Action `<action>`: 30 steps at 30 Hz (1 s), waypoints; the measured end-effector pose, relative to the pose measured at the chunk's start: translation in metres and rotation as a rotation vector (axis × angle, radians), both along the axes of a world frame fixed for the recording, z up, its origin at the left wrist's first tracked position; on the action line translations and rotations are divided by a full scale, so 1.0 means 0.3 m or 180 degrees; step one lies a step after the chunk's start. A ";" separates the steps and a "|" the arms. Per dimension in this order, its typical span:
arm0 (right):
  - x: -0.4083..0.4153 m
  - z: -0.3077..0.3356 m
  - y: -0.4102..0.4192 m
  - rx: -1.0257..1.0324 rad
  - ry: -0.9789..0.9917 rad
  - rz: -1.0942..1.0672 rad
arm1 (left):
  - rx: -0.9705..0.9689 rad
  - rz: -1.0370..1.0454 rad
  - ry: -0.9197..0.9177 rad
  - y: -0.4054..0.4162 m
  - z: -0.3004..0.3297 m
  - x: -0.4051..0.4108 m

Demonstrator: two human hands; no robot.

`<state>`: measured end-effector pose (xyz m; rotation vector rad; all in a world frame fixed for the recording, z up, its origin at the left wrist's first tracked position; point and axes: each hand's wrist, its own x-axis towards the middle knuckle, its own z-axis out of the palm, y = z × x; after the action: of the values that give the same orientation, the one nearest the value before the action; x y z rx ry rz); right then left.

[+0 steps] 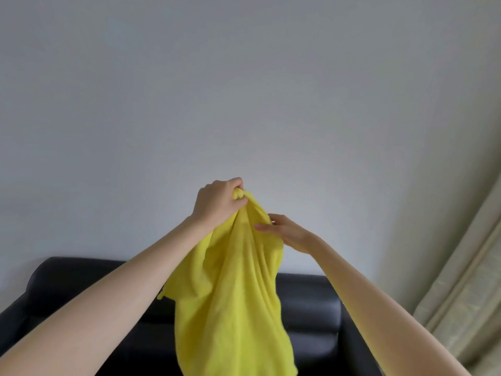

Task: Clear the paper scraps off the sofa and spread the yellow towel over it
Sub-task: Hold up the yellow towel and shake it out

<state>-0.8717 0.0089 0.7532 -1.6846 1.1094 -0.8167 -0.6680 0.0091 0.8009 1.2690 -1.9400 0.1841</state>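
The yellow towel (233, 294) hangs bunched in the air in front of me, above the black sofa (311, 302). My left hand (219, 200) grips its top end in a fist, held high. A little lower on the right, my right hand (287, 234) pinches a fold of the towel's edge between thumb and fingers. The towel's lower end runs out of the bottom of the view. Only the sofa's backrest and part of its seat show; no paper scraps are visible on it.
A plain white wall (244, 90) fills the view behind the sofa. A pale curtain (466, 280) hangs at the right edge, close to the sofa's right end.
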 end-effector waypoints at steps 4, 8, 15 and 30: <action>0.012 -0.081 0.011 0.0525 0.0000 0.0470 | -0.0522 0.0005 0.0160 0.029 0.027 -0.030; 0.018 -0.178 0.003 0.0772 0.0359 0.0631 | -0.0721 0.0164 0.0622 0.034 0.084 0.003; -0.008 -0.335 -0.022 0.1070 0.0888 0.0770 | -0.0714 0.0333 0.1515 0.012 0.136 0.084; -0.134 0.482 -0.009 -0.3139 0.0496 -0.3695 | -0.0474 0.0953 0.1720 -0.065 0.099 0.250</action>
<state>-0.9119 0.0062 0.8977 -1.7342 2.0274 -2.2641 -0.5930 -0.0105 0.8306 1.3381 -1.2555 0.1167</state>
